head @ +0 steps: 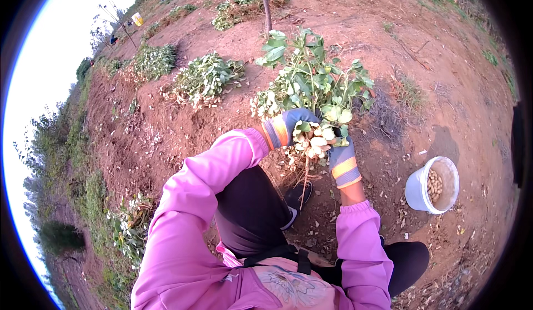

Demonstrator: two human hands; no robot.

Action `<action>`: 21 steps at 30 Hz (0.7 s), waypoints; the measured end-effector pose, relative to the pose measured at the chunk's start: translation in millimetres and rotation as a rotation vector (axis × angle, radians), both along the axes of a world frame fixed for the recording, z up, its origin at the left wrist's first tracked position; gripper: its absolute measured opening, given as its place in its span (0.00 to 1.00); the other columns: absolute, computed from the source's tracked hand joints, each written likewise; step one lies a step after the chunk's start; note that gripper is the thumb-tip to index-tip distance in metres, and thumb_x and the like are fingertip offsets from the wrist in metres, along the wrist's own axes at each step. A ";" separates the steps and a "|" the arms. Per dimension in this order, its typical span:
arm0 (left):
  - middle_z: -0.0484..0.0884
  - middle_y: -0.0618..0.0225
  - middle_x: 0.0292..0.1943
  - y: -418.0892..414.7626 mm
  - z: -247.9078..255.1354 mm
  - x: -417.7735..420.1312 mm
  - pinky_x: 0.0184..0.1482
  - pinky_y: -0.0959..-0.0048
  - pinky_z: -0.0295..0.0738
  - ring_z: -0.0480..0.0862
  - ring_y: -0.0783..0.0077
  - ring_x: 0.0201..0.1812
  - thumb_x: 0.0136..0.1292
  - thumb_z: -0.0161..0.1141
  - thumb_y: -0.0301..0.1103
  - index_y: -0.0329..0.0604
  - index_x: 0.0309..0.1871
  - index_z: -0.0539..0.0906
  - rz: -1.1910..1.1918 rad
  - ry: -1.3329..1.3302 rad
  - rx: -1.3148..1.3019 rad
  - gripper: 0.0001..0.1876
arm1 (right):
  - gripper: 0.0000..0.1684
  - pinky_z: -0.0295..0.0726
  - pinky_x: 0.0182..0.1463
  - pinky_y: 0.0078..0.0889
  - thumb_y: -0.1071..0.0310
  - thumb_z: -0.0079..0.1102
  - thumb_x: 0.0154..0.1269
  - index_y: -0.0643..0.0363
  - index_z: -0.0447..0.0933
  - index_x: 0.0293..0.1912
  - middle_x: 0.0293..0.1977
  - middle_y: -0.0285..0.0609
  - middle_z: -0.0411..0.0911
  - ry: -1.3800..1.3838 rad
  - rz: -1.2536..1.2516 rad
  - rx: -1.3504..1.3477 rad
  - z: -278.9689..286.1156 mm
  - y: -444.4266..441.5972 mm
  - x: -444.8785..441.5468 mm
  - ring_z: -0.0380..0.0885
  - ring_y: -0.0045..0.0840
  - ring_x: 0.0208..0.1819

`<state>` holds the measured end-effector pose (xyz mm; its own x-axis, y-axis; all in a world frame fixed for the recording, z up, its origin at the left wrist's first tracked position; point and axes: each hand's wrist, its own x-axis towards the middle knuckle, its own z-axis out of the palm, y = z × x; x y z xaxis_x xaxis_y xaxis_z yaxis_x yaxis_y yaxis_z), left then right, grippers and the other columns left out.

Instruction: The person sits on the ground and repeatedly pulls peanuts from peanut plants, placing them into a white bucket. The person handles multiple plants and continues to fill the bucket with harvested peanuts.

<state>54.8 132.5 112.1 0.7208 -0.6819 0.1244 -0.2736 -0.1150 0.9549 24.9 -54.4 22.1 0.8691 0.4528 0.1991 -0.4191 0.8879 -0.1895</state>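
Observation:
My left hand (293, 122), in a grey glove with an orange-striped cuff, grips the stems of a peanut plant (310, 81). Its green leaves point away from me. A cluster of pale peanut pods (315, 140) hangs at the root end, between my hands, with a thin root trailing down. My right hand (342, 152), gloved alike, is at the right side of the pods; leaves and pods partly hide its fingers, so its grip cannot be told. To the right a white plastic bucket (416, 187) stands tilted in view, with loose peanuts (434, 185) inside.
Piles of pulled peanut plants (206, 77) lie on the reddish soil ahead and to the left, another (152, 62) beyond. A thin tree trunk (265, 4) rises ahead. My shoe (297, 197) is below my hands. People sit far off at the upper left, near a yellow-and-white bucket (137, 19).

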 end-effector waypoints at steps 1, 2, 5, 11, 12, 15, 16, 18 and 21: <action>0.80 0.63 0.41 -1.3 -0.2 -1.2 0.51 0.72 0.72 0.79 0.67 0.46 0.43 0.65 0.20 0.42 0.46 0.77 0.004 0.027 -0.008 0.22 | 0.21 0.65 0.24 0.27 0.54 0.44 0.64 0.62 0.69 0.45 0.27 0.42 0.72 -0.019 0.002 0.008 1.9 0.6 -1.2 0.70 0.25 0.23; 0.79 0.63 0.41 -0.1 1.0 -1.7 0.51 0.72 0.72 0.79 0.67 0.46 0.43 0.65 0.21 0.41 0.45 0.77 0.016 0.172 -0.021 0.22 | 0.21 0.63 0.23 0.25 0.54 0.43 0.64 0.64 0.69 0.44 0.25 0.40 0.71 0.001 0.016 0.053 4.0 1.9 -1.8 0.69 0.23 0.22; 0.79 0.63 0.41 -5.1 6.8 -4.8 0.51 0.71 0.71 0.78 0.66 0.45 0.43 0.66 0.22 0.41 0.45 0.77 0.042 0.512 -0.087 0.21 | 0.22 0.62 0.22 0.26 0.54 0.41 0.65 0.65 0.69 0.43 0.23 0.37 0.70 0.027 -0.088 -0.052 12.5 0.1 -7.0 0.67 0.23 0.20; 0.79 0.68 0.33 -12.8 0.8 -7.0 0.37 0.79 0.76 0.79 0.77 0.35 0.47 0.62 0.15 0.40 0.38 0.78 -0.108 -0.415 -0.205 0.14 | 0.22 0.57 0.18 0.24 0.52 0.39 0.65 0.63 0.70 0.37 0.16 0.31 0.65 -0.001 0.002 -0.107 42.3 0.3 -24.1 0.59 0.21 0.15; 0.78 0.69 0.34 -13.0 -4.1 -3.2 0.38 0.79 0.75 0.79 0.77 0.36 0.42 0.64 0.13 0.41 0.39 0.78 -0.126 -0.398 -0.211 0.18 | 0.22 0.57 0.17 0.24 0.51 0.40 0.64 0.62 0.70 0.36 0.15 0.30 0.65 0.041 -0.053 -0.189 48.1 1.0 -26.0 0.59 0.20 0.15; 0.78 0.63 0.38 -7.1 -12.8 6.5 0.46 0.71 0.72 0.78 0.67 0.41 0.38 0.72 0.24 0.41 0.42 0.77 -0.146 -0.467 -0.147 0.24 | 0.21 0.57 0.16 0.25 0.51 0.41 0.64 0.61 0.69 0.34 0.15 0.29 0.64 0.140 -0.181 -0.348 53.7 1.7 -26.0 0.58 0.19 0.14; 0.78 0.65 0.36 -9.4 -14.9 5.9 0.43 0.73 0.73 0.78 0.70 0.38 0.41 0.67 0.21 0.41 0.40 0.77 -0.115 -0.314 -0.182 0.19 | 0.20 0.57 0.16 0.25 0.52 0.41 0.64 0.61 0.69 0.33 0.15 0.29 0.64 0.153 -0.200 -0.343 50.7 0.8 -24.3 0.58 0.19 0.14; 0.78 0.70 0.32 -15.0 -18.2 2.2 0.37 0.79 0.76 0.79 0.78 0.33 0.47 0.59 0.14 0.41 0.36 0.78 -0.054 -0.007 -0.247 0.13 | 0.17 0.57 0.16 0.25 0.56 0.42 0.65 0.60 0.69 0.34 0.15 0.29 0.64 0.168 -0.235 -0.316 45.6 0.7 -21.6 0.59 0.19 0.14; 0.78 0.71 0.31 -16.5 -16.5 0.4 0.35 0.78 0.76 0.79 0.79 0.31 0.51 0.55 0.16 0.40 0.35 0.78 -0.046 0.080 -0.294 0.10 | 0.09 0.59 0.16 0.25 0.64 0.46 0.64 0.59 0.70 0.35 0.17 0.30 0.66 0.165 -0.272 -0.275 43.5 1.9 -19.7 0.60 0.19 0.15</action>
